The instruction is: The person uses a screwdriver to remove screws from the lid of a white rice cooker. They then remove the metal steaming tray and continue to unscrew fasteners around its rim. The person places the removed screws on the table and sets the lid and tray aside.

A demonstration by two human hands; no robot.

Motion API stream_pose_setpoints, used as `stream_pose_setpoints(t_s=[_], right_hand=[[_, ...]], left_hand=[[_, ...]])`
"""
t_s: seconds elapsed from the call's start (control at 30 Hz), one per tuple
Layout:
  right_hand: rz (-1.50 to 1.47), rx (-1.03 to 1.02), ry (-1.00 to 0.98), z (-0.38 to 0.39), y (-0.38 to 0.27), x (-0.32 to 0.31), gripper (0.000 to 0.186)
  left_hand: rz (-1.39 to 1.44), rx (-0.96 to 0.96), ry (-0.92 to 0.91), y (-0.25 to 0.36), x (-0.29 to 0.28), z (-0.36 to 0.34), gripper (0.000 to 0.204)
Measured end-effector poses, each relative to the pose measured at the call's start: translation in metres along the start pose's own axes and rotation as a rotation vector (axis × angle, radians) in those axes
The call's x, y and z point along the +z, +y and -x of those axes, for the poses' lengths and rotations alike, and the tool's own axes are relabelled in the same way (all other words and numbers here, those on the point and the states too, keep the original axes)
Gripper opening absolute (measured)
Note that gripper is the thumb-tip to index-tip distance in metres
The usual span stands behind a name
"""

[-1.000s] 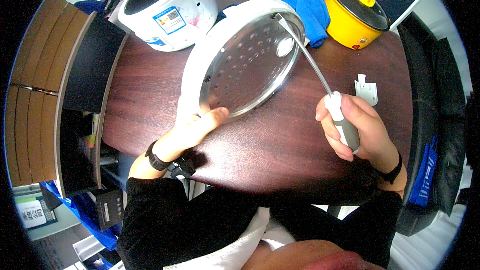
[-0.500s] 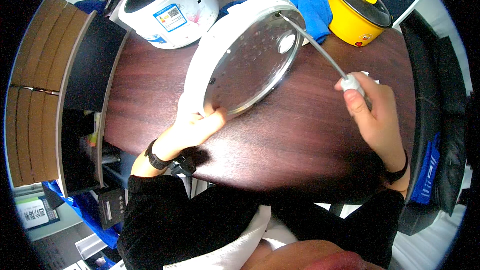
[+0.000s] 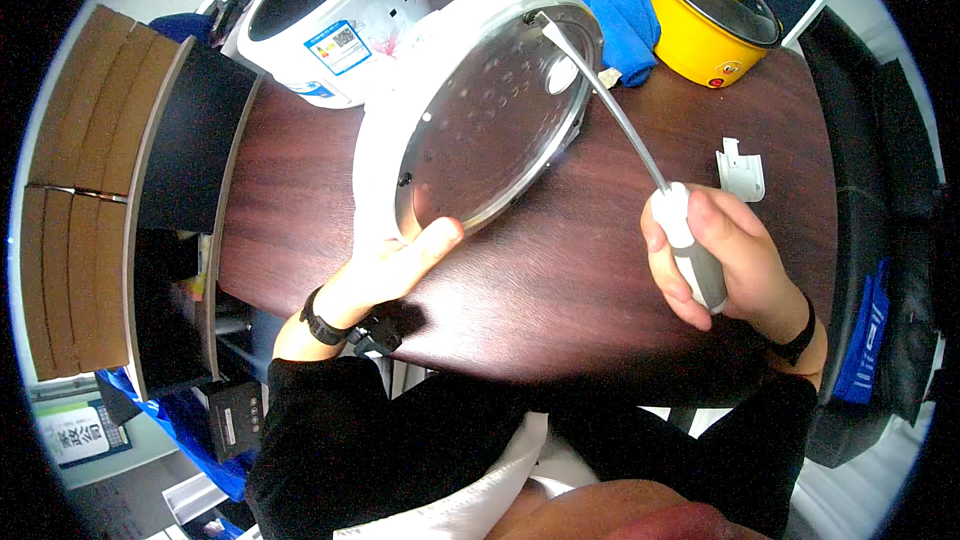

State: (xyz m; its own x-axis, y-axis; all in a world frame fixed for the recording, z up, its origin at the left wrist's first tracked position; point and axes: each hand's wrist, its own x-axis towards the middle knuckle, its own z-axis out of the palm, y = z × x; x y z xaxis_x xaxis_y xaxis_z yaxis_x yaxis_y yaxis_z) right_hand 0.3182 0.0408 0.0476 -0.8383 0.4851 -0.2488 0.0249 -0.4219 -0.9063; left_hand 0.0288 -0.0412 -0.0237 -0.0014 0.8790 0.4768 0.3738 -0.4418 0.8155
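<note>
Bare table [image 3: 300, 210] left of lid [image 3: 480, 110]

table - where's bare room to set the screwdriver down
Bare wood shows on the table left of the lid, and in front between the left hand and right hand. The far edge is crowded: white cooker body, blue cloth, yellow pot, white clip.

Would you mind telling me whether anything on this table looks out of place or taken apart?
Yes. The rice cooker lid is off its white cooker body, propped on edge by the left hand, metal inner plate facing up. The right hand holds a screwdriver to its upper rim. A small white plastic part lies loose nearby.
</note>
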Motion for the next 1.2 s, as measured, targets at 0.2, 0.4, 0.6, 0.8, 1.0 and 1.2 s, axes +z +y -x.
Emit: stream_pose_setpoints(t_s=[0.2,0.4,0.6,0.8,1.0,1.2], right_hand=[[-0.197,0.01,-0.162,0.001,0.011,0.006,0.051],[-0.209,0.025,-0.192,0.003,0.013,0.01,0.055],[-0.23,-0.036,-0.141,0.0,0.013,0.005,0.051],[0.273,-0.121,0.294,0.006,0.0,-0.018,0.037],[0.955,-0.277,0.765,0.041,0.005,-0.045,0.023],[1.209,-0.32,0.852,0.054,-0.003,-0.042,0.023]], left_hand=[[-0.015,-0.154,-0.095,0.01,-0.005,0.01,0.078],[0.059,0.006,-0.152,0.012,0.004,0.006,0.068],[0.044,0.004,0.05,0.027,0.021,-0.01,0.03],[0.251,-0.19,-0.07,0.022,0.024,-0.04,0.016],[0.488,-0.369,-0.076,0.021,0.031,-0.059,0.01],[0.389,-0.378,-0.16,0.027,0.023,-0.077,0.024]])
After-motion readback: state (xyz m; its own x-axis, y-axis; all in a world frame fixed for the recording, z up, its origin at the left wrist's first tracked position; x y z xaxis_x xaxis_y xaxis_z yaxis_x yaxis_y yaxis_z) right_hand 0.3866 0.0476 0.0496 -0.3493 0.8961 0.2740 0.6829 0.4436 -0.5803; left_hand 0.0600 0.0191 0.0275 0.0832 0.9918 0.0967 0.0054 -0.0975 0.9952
